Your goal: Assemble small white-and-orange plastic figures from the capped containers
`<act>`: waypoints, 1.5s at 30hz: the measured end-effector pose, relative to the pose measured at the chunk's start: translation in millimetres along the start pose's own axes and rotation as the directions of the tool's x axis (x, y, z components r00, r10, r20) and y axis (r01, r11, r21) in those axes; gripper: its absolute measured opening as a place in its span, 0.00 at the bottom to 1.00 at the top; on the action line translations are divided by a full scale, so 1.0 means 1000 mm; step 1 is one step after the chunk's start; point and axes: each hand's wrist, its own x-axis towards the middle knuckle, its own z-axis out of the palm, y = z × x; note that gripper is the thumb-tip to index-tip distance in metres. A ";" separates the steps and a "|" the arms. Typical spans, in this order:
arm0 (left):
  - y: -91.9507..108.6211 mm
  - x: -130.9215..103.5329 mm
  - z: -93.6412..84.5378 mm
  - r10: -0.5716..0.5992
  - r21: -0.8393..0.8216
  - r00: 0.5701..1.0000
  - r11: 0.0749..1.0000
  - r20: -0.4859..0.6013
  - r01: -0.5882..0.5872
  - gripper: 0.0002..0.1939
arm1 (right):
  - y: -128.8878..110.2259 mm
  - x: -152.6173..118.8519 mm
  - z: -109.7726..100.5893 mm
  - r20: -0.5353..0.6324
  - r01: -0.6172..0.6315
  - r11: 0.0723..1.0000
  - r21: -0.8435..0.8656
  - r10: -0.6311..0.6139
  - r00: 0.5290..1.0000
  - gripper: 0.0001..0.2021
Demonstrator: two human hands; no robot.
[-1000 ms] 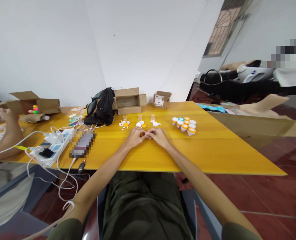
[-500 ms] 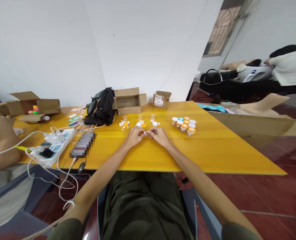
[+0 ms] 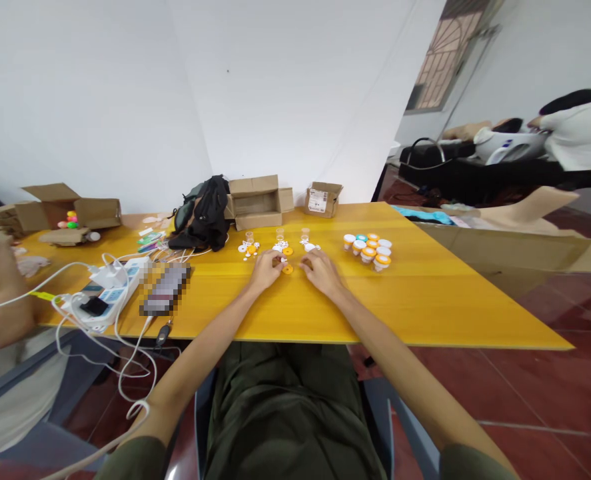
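Note:
My left hand (image 3: 266,271) is closed in a pinch, with a small white plastic piece (image 3: 284,260) at its fingertips. Right beside those fingertips an orange round lid (image 3: 288,270) lies on the yellow table. My right hand (image 3: 321,272) hovers low to the right, fingers curled but slightly apart, and nothing shows between them. Just beyond its fingers is a white lid (image 3: 309,247) among small white pieces. A second orange lid (image 3: 288,251) rests behind the first, beside another cluster of white bits. Further left, more white bits lie with a yellow-orange lid (image 3: 250,250).
Three clear cups (image 3: 280,234) stand in a row behind the small parts. Several lidded jars (image 3: 368,253) are grouped at right. Cardboard boxes (image 3: 258,217) and a black backpack (image 3: 202,217) are at the back. A power strip (image 3: 110,293), cables and a co-worker's arm (image 3: 8,287) are at left.
My hands, together at the small white piece before, have moved apart. The right has shifted right and let go, while the left keeps the piece. The near orange lid now shows between them.

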 end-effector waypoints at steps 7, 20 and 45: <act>-0.002 0.002 -0.003 -0.131 -0.107 0.991 0.986 -0.022 0.128 0.09 | -0.021 -0.005 -0.004 0.122 0.257 0.966 0.035 -0.260 0.958 0.08; -0.005 0.001 0.004 -0.111 -0.071 0.994 0.991 0.016 0.112 0.05 | -0.007 -0.001 -0.003 -0.025 0.111 0.993 -0.044 -0.112 0.993 0.05; 0.031 0.030 0.039 -0.046 0.257 0.981 0.966 0.190 -0.005 0.08 | 0.007 0.009 -0.019 -0.035 -0.257 0.955 -0.146 0.255 0.966 0.08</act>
